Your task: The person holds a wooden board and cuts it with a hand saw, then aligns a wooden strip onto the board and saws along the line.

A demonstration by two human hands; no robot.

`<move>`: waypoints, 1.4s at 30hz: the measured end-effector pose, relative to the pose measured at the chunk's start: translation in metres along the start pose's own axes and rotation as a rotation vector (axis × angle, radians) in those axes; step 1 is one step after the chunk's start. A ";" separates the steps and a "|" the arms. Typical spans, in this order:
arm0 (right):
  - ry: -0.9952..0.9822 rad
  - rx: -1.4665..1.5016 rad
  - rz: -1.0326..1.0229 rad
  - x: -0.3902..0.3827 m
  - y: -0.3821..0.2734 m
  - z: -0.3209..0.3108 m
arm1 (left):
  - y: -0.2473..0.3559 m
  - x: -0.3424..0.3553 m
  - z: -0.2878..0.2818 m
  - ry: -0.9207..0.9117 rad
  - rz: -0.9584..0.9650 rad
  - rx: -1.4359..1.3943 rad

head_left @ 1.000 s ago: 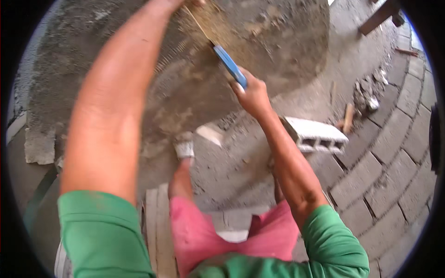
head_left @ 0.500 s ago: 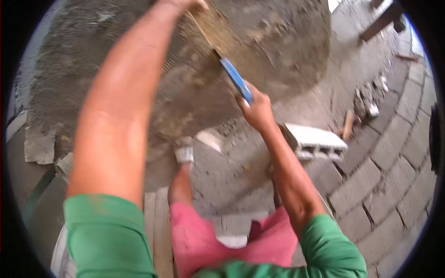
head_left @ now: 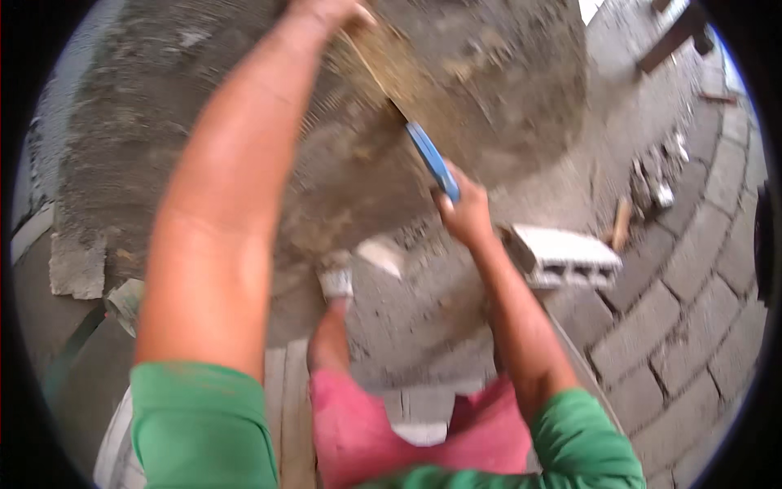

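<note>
A handsaw-like tool with a blue handle (head_left: pixel 429 155) and a long thin blade (head_left: pixel 366 67), seen nearly edge-on, lies slantwise across a rough mud-brown mass (head_left: pixel 350 175). My right hand (head_left: pixel 466 204) is closed round the handle's near end. Up at the top edge, my left hand (head_left: pixel 332 11) is at the blade's far end, closed on it as far as its partly hidden fingers show. Fine parallel scratches mark the brown surface left of the blade. Its teeth cannot be made out.
A white hollow block (head_left: pixel 566 248) lies right of my right forearm, near a wooden piece (head_left: pixel 621 223) and grey rubble (head_left: pixel 652 175). Paving blocks (head_left: pixel 635 334) curve along the right. A pale fragment (head_left: pixel 380 255) lies near my foot (head_left: pixel 336 281). Pale boards (head_left: pixel 289 399) are below left.
Both hands and the tool appear slightly lower and to the right, and the whole surroundings have shifted a little the same way. The grip looks unchanged.
</note>
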State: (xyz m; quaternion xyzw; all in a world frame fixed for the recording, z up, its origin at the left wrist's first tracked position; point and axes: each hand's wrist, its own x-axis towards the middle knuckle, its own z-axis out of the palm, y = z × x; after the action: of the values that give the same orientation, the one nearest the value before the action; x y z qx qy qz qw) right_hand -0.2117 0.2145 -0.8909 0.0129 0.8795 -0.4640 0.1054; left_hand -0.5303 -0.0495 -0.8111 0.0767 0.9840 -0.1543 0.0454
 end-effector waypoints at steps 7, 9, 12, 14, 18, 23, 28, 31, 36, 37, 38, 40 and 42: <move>-0.365 -0.051 0.283 0.064 -0.116 -0.038 | 0.028 -0.063 -0.015 -0.009 0.113 0.019; -0.236 -0.034 0.170 0.065 -0.117 -0.035 | 0.031 -0.054 -0.006 0.143 0.111 0.130; -0.240 0.055 0.202 0.018 -0.076 -0.047 | 0.028 -0.051 -0.003 0.120 0.082 0.089; -0.263 0.082 0.303 -0.042 -0.071 -0.076 | 0.030 -0.050 -0.011 0.036 0.036 0.144; -0.229 0.037 0.219 -0.152 -0.097 -0.181 | 0.016 -0.068 -0.022 -0.057 0.043 0.159; -0.153 0.026 0.253 -0.037 -0.043 -0.061 | 0.036 -0.060 -0.026 -0.140 0.065 0.099; -0.062 0.110 0.053 0.003 -0.032 -0.011 | 0.026 -0.050 -0.027 -0.112 0.030 0.020; -0.228 0.070 0.290 -0.039 -0.095 -0.076 | 0.023 -0.072 -0.017 -0.149 0.044 0.001; -0.293 0.034 0.350 -0.129 -0.109 -0.169 | 0.022 -0.054 -0.041 -0.395 -0.010 0.195; -0.305 0.056 0.332 -0.111 -0.106 -0.148 | 0.010 -0.054 -0.030 -0.320 0.004 0.173; -0.131 -0.056 0.108 -0.078 -0.055 -0.091 | 0.018 -0.047 -0.024 -0.306 0.024 0.161; -0.069 0.029 0.206 0.013 -0.015 -0.035 | 0.062 -0.023 -0.020 -0.233 0.037 0.047; 0.045 0.028 -0.028 0.029 0.013 -0.010 | 0.054 -0.011 -0.001 -0.188 0.034 0.134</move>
State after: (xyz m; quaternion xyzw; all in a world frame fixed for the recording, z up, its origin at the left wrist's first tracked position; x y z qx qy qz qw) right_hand -0.2404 0.2281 -0.9012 0.0127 0.8751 -0.4772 0.0789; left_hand -0.5108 -0.0002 -0.8244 0.0812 0.9614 -0.2254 0.1349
